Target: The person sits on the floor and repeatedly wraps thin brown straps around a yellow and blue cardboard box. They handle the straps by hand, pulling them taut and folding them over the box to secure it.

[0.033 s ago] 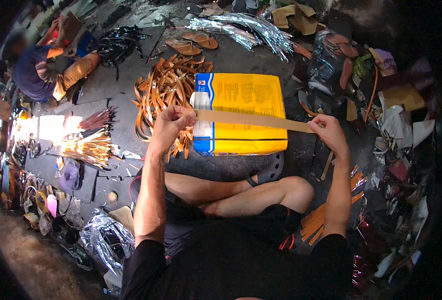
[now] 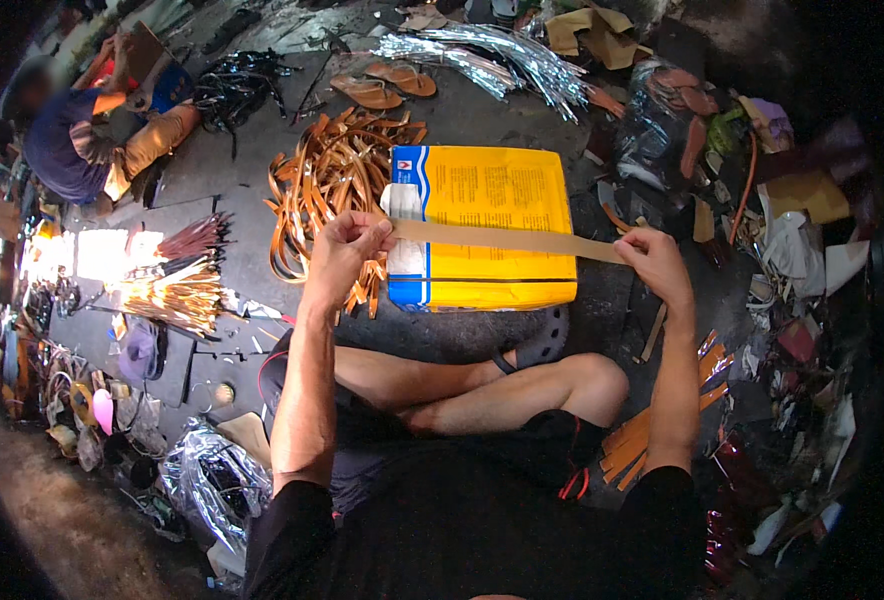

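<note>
Now stretched taut above the yellow box (image 2: 487, 225): a tan strip (image 2: 507, 240), pinched at one end by the closed fingers of the left hand (image 2: 347, 250) and at the other by the closed fingers of the right hand (image 2: 654, 265). Left of the box, heaped orange straps (image 2: 327, 175); beyond it, two sandals (image 2: 384, 85) and silvery foil bundles (image 2: 502, 50). Far left of the box, seated on the floor, another person (image 2: 72, 140).
</note>
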A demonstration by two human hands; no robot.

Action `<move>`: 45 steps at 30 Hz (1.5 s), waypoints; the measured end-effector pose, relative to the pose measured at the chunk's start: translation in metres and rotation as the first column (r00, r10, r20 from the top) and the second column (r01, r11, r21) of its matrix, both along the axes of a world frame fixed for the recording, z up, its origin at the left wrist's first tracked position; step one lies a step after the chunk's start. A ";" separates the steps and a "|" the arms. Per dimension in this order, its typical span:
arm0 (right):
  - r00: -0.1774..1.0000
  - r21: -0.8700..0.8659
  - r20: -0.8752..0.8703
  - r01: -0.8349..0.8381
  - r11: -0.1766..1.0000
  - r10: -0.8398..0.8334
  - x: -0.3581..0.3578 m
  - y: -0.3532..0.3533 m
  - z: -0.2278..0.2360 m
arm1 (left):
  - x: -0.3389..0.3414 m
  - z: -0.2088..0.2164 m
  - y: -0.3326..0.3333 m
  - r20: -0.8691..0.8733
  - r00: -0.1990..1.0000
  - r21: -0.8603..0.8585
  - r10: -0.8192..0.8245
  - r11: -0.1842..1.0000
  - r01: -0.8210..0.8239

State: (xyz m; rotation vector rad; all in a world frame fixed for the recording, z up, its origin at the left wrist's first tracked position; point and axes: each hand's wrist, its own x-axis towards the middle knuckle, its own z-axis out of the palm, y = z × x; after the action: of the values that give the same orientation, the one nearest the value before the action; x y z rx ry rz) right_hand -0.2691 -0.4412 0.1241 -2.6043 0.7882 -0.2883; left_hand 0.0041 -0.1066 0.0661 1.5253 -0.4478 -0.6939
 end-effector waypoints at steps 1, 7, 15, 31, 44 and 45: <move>0.996 -0.234 0.061 -0.041 0.971 0.057 0.013 0.001 -0.007 | 0.001 -0.004 -0.005 -0.036 0.999 -0.037 0.027 0.999 -0.029; 0.832 0.110 0.371 -0.481 0.870 0.413 0.139 0.100 -0.011 | -0.002 -0.016 -0.014 0.152 0.974 -0.010 0.165 0.986 -0.166; 0.762 0.197 0.377 -0.621 0.759 0.526 0.210 0.140 -0.052 | 0.003 -0.030 -0.024 0.061 0.965 -0.065 0.256 0.966 -0.252; 0.684 -0.168 0.385 -0.609 0.775 0.620 0.204 0.152 -0.068 | 0.014 -0.037 -0.030 -0.163 0.975 -0.055 0.152 0.985 -0.163; 0.688 -0.038 0.475 -0.608 0.793 0.549 0.209 0.152 -0.067 | 0.003 -0.048 -0.026 -0.177 0.954 -0.128 0.242 0.955 -0.266; 0.681 -0.035 0.485 -0.612 0.790 0.549 0.208 0.152 -0.067 | 0.004 -0.051 -0.026 -0.260 0.937 -0.156 0.233 0.947 -0.279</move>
State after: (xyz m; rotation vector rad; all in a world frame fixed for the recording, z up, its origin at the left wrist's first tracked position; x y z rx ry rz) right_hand -0.0608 -0.2888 0.0569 -2.3458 -0.2077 -0.6184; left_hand 0.0077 -0.1330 0.0148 1.2705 -0.1233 -0.6003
